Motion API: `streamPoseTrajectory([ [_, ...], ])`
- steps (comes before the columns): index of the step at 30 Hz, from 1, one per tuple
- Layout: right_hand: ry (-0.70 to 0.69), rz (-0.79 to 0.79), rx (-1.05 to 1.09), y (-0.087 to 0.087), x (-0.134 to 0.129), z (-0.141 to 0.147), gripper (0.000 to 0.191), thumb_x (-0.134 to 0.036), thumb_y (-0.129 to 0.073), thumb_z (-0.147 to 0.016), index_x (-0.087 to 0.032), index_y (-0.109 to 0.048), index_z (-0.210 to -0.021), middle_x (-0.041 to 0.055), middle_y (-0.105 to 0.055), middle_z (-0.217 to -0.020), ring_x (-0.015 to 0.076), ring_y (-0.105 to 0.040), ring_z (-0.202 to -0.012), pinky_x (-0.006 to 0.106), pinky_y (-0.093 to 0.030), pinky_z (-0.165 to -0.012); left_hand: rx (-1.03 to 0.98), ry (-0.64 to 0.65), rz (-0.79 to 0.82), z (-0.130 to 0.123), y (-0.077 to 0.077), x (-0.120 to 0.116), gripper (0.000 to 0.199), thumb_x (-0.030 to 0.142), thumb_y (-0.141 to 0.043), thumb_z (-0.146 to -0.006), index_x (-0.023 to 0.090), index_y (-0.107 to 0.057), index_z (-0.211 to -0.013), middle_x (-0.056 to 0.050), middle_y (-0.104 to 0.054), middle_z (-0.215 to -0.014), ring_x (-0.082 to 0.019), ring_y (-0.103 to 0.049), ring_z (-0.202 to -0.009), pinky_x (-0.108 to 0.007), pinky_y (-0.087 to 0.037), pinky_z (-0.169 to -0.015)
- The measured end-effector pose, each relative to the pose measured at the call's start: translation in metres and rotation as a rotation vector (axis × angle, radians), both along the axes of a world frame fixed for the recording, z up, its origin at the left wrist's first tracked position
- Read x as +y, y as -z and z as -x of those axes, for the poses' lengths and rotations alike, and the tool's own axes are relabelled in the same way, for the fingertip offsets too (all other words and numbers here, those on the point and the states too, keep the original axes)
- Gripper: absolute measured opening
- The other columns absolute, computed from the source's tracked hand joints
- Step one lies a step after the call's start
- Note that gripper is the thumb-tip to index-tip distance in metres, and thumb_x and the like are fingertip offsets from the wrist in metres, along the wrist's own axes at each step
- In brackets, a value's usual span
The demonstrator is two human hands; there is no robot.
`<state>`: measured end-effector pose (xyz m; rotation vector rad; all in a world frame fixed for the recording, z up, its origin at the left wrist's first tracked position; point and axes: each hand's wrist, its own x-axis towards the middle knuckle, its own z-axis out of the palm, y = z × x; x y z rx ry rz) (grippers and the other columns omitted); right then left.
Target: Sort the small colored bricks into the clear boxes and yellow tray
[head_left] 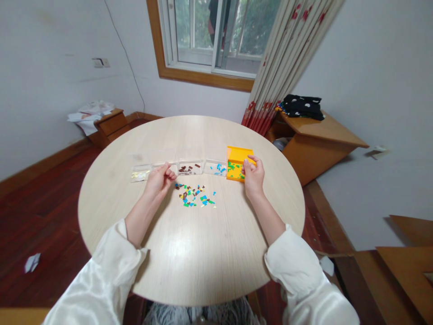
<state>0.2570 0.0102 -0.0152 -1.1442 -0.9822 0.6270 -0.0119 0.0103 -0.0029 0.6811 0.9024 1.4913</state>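
Observation:
My left hand (161, 180) is closed in a pinch over the clear box beside the brown pieces; what it holds, if anything, is too small to make out. Over the right edge of the yellow box (240, 155) is my right hand (253, 175), its fingers curled, contents hidden. Green pieces (233, 170) lie in the yellow box. Clear open boxes hold pale pieces (140, 174), brown pieces (189, 169) and blue pieces (219, 169). A loose pile of mixed small bricks (189, 195) lies on the table between my hands.
The round wooden table (203, 253) fills the middle. Behind it are a window (216, 40) and a curtain (280, 54). A wooden cabinet (321, 135) with folded dark cloth (302, 107) stands at the right, and a small drawer unit (111, 126) at the left.

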Motion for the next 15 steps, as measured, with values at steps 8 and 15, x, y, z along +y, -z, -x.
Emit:
streamPoseTrajectory([
  [8,-0.013,-0.008,-0.005,0.000,0.000,0.001,0.038,-0.049,-0.060,-0.074,-0.022,-0.047,-0.097,-0.0082,-0.046,-0.055,0.0103,-0.048,-0.054,0.024,-0.038,-0.055,1.015,0.106,-0.317,0.006,0.007,-0.001,0.007,0.013,-0.068,-0.055,0.017,-0.069,-0.060,-0.001,-0.058,-0.056,-0.012,-0.045,-0.052,-0.022,-0.034,-0.051],
  [15,-0.021,-0.027,0.015,-0.001,0.000,0.003,0.037,-0.047,-0.060,-0.073,-0.021,-0.047,-0.096,-0.0085,-0.046,-0.054,0.0102,-0.046,-0.052,0.024,-0.038,-0.055,1.390,0.310,-0.405,0.009,0.015,-0.001,0.013,0.017,-0.065,-0.058,0.019,-0.073,-0.068,-0.005,-0.059,-0.073,-0.019,-0.054,-0.068,-0.030,-0.041,-0.068],
])
